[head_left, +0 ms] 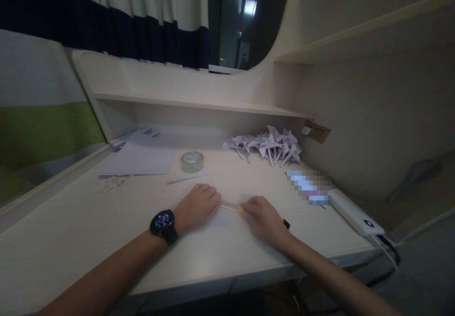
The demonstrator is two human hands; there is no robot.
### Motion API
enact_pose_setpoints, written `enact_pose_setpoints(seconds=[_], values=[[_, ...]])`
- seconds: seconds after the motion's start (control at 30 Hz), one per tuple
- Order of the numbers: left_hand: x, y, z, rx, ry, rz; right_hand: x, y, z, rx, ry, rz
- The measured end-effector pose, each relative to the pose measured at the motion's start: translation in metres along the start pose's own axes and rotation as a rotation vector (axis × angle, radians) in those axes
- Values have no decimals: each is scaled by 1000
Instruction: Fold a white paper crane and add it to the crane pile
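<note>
My right hand (263,219) is closed around a yellow-and-black handle, apparently a screwdriver (286,223). Its thin shaft points left and reaches the fingertips of my left hand (201,205). That hand lies low over the desk, fingers curled together, with a dark smartwatch (163,226) on the wrist. What its fingers hold is hidden. A faint pale sheet of paper seems to lie under the shaft, beside the left fingers. Beyond the left hand are a thin white stick (187,179) and a roll of clear tape (192,162).
A heap of white paper pinwheels (270,144) lies at the back right. White paper sheets (140,157) are stacked at the back left. On the right are a phone (307,187) with blurred screen and a white power strip (355,214) with cables. A shelf (202,103) overhangs the desk's rear.
</note>
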State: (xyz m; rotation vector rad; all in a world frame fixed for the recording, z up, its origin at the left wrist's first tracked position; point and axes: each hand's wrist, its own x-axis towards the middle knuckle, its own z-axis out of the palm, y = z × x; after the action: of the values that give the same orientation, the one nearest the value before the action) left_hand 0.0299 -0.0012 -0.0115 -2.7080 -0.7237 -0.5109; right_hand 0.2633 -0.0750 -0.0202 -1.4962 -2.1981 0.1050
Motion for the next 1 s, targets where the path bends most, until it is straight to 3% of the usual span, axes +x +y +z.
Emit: enact_pose_setpoints(seconds=[0.3,0.53,1.0], values=[[0,-1,-3,-4,-21,-14,-4,-4,0,-12,24,-46],[-8,-4,-12,-73,-16,2,-6,-2,-6,-61,80,28],[-10,-6,-17,-100,-62,-37,1,-9,-1,-15,-49,-123]])
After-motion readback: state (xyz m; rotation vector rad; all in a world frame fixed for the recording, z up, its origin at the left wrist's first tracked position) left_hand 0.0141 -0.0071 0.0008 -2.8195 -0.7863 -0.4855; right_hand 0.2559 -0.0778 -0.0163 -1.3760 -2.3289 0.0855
